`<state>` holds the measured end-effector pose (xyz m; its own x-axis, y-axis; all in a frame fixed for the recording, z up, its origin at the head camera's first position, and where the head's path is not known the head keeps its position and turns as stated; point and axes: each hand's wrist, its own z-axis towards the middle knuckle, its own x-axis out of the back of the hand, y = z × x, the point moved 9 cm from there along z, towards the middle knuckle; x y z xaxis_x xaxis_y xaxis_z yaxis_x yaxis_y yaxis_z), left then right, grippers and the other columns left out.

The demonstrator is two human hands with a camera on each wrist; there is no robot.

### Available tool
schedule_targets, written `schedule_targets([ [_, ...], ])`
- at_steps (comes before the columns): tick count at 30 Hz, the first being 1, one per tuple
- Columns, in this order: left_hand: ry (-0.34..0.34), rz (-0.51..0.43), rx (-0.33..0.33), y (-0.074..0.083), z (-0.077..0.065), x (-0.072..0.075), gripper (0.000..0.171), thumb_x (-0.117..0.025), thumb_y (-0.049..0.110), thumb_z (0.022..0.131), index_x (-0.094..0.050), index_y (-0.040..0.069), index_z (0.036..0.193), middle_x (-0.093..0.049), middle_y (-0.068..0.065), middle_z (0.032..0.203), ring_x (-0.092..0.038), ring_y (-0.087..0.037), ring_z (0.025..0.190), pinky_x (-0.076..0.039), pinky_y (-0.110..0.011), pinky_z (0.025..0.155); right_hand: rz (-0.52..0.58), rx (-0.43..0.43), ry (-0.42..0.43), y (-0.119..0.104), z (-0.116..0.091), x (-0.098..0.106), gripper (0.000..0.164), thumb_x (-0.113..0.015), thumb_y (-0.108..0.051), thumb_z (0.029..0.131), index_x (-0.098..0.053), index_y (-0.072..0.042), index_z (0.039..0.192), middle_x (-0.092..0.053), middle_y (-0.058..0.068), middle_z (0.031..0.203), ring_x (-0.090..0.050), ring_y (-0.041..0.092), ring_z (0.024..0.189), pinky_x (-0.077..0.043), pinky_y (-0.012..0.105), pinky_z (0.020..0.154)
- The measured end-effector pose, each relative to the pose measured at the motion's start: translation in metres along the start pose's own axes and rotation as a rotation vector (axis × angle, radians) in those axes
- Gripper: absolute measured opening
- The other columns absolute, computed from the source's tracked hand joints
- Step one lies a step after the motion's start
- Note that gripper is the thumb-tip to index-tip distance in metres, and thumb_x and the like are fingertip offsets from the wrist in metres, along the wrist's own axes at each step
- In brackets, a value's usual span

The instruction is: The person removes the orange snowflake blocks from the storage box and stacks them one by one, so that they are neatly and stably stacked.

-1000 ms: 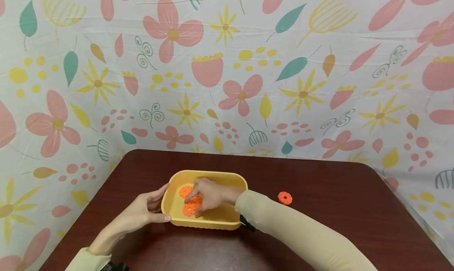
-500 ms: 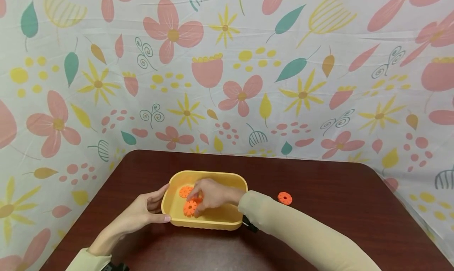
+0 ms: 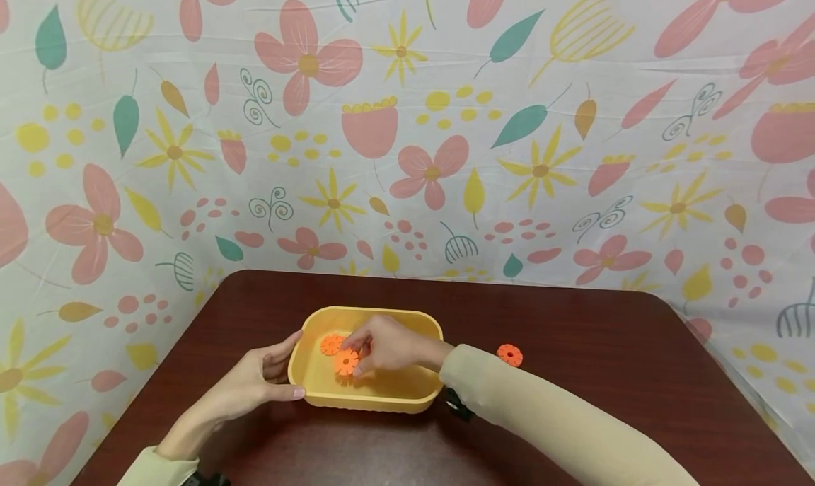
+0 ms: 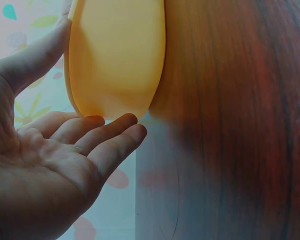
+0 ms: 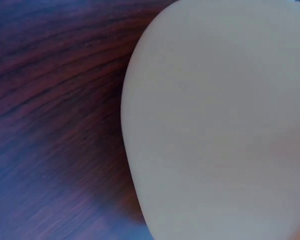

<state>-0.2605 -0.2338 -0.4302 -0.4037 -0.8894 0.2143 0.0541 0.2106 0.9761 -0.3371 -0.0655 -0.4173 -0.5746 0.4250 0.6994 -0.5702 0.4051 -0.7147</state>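
My left hand (image 3: pixel 255 380) holds the left end of a yellow plastic bin (image 3: pixel 376 403), thumb at the near corner and fingertips at the far one. The left wrist view shows those fingers against the bin's end wall (image 4: pixel 117 60). Inside the bin, my right hand (image 3: pixel 391 343) pinches an orange notched disc (image 3: pixel 346 363) between thumb and fingers, tilted up from the floor. Another orange disc (image 3: pixel 331 344) lies flat just behind it. Whether more lie under my right hand is hidden.
One or more orange notched discs (image 3: pixel 509 355) lie on the dark wooden table (image 3: pixel 573 323) right of the bin. A flowered cloth (image 3: pixel 433 118) hangs behind the table and along its left side. A pale rounded surface (image 5: pixel 215 120) fills much of the right wrist view.
My right hand has taken hold of the near disc, raised and tilted it, and drawn slightly back and right. My left hand keeps its place on the bin.
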Motion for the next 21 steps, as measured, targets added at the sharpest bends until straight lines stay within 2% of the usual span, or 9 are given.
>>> schedule_targets([
  [8, -0.004, -0.01, -0.008, 0.002, 0.0, -0.001, 0.097, -0.082, 0.005, 0.092, -0.02, -0.001, 0.166, -0.024, -0.028, 0.167, -0.037, -0.047, 0.145, -0.052, -0.033, 0.102, 0.031, 0.031, 0.063, -0.004, -0.015, 0.014, 0.041, -0.095, -0.007, 0.078, -0.081, -0.005, 0.116, -0.078, -0.004, 0.099, -0.064, 0.005, 0.076, -0.051, 0.02, 0.069],
  [12, -0.007, -0.016, -0.007, 0.002, -0.001, 0.0, 0.096, -0.082, 0.005, 0.092, -0.02, -0.001, 0.166, -0.022, -0.027, 0.168, -0.036, -0.047, 0.146, -0.051, -0.035, 0.103, 0.046, 0.058, 0.093, -0.004, -0.024, 0.022, 0.039, -0.095, -0.008, 0.078, -0.081, -0.003, 0.114, -0.078, -0.002, 0.098, -0.065, 0.006, 0.077, -0.053, 0.023, 0.07],
  [21, -0.01, -0.014, -0.014, 0.002, -0.002, 0.0, 0.097, -0.082, 0.005, 0.092, -0.019, -0.003, 0.166, -0.022, -0.028, 0.167, -0.038, -0.046, 0.145, -0.051, -0.033, 0.103, 0.031, 0.047, 0.196, -0.002, -0.051, 0.047, 0.039, -0.095, -0.014, 0.08, -0.082, -0.012, 0.116, -0.077, -0.009, 0.104, -0.069, 0.023, 0.087, -0.052, 0.029, 0.075],
])
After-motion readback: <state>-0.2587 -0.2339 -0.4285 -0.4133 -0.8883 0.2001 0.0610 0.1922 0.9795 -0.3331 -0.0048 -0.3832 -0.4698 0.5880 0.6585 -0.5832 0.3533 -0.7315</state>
